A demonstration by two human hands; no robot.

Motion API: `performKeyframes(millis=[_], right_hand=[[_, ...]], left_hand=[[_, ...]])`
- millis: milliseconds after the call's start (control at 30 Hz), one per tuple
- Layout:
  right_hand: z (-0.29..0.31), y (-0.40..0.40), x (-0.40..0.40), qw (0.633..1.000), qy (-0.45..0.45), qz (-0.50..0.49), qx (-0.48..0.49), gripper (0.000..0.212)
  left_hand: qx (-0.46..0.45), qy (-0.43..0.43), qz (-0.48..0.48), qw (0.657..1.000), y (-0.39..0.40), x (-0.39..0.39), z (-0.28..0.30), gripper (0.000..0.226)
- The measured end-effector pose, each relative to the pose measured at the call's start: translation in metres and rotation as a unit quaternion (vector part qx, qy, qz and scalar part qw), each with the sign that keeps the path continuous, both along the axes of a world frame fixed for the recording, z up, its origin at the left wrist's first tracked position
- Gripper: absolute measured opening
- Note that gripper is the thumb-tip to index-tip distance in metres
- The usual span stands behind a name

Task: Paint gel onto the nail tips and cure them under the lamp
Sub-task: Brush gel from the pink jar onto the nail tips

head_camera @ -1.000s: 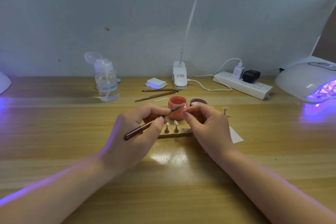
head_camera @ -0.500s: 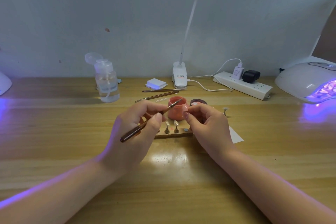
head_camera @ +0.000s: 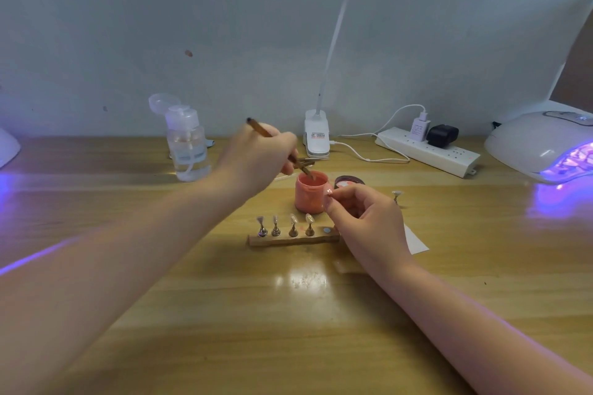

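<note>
Brush (head_camera: 276, 141) tip dipped in pink gel pot (head_camera: 310, 192)

On my feed I see a wooden table (head_camera: 192, 314) against a pale wall (head_camera: 128, 26). At the back left stands a clear pump bottle (head_camera: 187, 146), cap flipped open. A white clip lamp base (head_camera: 317, 135) sits mid-back. To its right lies a white power strip (head_camera: 426, 151) carrying 2 plugs, 1 white, 1 black.

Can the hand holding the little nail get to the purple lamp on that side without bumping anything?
Probably yes. The right hand, pinching a nail tip, has mostly bare table between it and the lamp. Only one small nail stand sits near that path, easy to pass over.
</note>
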State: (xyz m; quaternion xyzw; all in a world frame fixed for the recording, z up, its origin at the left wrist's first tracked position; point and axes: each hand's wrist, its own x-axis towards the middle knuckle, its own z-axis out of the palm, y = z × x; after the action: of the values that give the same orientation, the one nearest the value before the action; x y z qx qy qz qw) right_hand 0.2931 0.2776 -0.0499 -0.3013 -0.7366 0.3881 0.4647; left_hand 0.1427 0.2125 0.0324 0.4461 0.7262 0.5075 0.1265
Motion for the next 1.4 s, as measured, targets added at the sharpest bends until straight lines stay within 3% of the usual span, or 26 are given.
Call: performKeyframes(millis=[233,333,433,533,667,1033,1200,1300,1400], right_hand=[[-0.002,0.001,0.000,1.000,-0.012,-0.004,0.012,0.007],[-0.002,0.001,-0.001,1.000,-0.021,-0.010,0.017,0.007],[-0.002,0.002,-0.001,1.000,-0.022,-0.008,0.011,0.007],[-0.001,0.001,-0.001,1.000,-0.024,-0.002,0.009,0.006],[0.000,0.000,0.000,0.999,-0.031,-0.002,0.011,0.005],[0.000,-0.001,0.000,0.999,-0.038,-0.017,0.022,0.005],[-0.001,0.001,0.000,0.999,-0.034,-0.012,0.024,0.005],[-0.001,0.001,0.000,0.999,-0.030,-0.004,0.035,0.005],[0.000,0.001,0.001,0.998,-0.037,-0.007,0.052,0.002]], left_hand=[[-0.131,0.080,-0.002,0.988,0.035,0.004,-0.002,0.022],[-0.146,0.033,-0.025,0.988,0.038,0.004,-0.005,0.020],[-0.106,-0.024,0.016,0.994,0.034,-0.002,-0.003,0.024],[-0.051,-0.153,0.029,0.986,0.020,-0.015,-0.003,0.025],[-0.060,-0.274,0.042,0.959,-0.002,-0.035,-0.013,0.022],[-0.031,-0.336,0.055,0.940,-0.018,-0.036,-0.027,0.019],[0.101,-0.284,0.033,0.953,-0.036,-0.030,-0.034,0.020],[0.177,-0.141,-0.045,0.973,-0.055,-0.012,-0.045,0.017],[0.184,-0.013,-0.098,0.978,-0.067,0.007,-0.052,0.017]])
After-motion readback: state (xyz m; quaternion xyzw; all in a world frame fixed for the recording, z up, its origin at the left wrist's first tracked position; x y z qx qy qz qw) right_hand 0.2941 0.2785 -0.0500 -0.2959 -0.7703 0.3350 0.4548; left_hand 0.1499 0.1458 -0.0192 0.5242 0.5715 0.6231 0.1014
